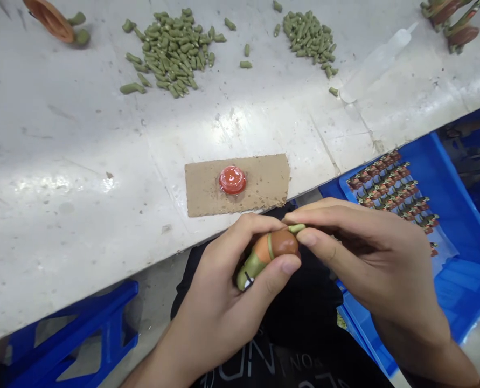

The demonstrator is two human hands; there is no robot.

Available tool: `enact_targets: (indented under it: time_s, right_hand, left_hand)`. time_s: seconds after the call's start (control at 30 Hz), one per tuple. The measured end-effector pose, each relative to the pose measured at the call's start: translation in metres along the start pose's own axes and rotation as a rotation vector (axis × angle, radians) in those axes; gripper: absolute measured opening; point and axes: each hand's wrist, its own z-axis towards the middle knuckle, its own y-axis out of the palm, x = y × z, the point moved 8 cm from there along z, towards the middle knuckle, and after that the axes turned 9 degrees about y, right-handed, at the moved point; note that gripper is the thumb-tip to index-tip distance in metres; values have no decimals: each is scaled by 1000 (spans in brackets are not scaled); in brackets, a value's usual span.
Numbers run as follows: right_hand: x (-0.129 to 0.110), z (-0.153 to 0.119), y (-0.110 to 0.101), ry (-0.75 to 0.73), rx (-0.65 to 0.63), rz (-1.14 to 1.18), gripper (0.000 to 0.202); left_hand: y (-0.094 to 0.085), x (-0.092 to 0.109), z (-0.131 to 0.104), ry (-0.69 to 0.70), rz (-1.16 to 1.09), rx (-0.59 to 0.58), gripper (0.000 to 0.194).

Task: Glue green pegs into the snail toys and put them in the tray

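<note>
My left hand is wrapped round a small painted figurine with a green head, an orange band and a brown rounded end. Between the thumb and forefinger of my right hand is a small green piece, touching the figurine's brown end. Just beyond my hands, a red cap with glossy liquid in it rests on a strip of cardboard near the table's edge.
Two piles of green pieces lie on the white table. A translucent squeeze bottle lies at right. Below, a blue crate holds rows of figurines. A blue stool stands at lower left.
</note>
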Motion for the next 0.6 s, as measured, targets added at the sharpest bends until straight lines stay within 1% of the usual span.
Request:
enact_targets:
  time_s: [0.03, 0.1, 0.17, 0.23, 0.3, 0.4, 0.6]
  right_hand:
    - [2, -1, -3, 22, 22, 14, 17]
    - [8, -2, -8, 60, 52, 48, 21]
    - [11, -3, -10, 50, 71, 70, 20]
    - [11, -4, -11, 5, 83, 67, 19]
    - [10, -4, -10, -45, 89, 53, 17]
    - [9, -4, -10, -91, 94, 40, 17]
    - [6, -11, -18, -164, 112, 23, 16]
  left_hand:
    - [2, -2, 0, -48, -48, 15, 4]
    - [6, -7, -1, -138, -133, 26, 13]
    - [10, -11, -1, -205, -193, 15, 19]
    - [15, -15, -1, -245, -236, -6, 23]
    - [19, -17, 0, -264, -266, -23, 25]
    - [23, -18, 1, -263, -289, -19, 24]
    - [30, -16, 6, -244, -285, -54, 25]
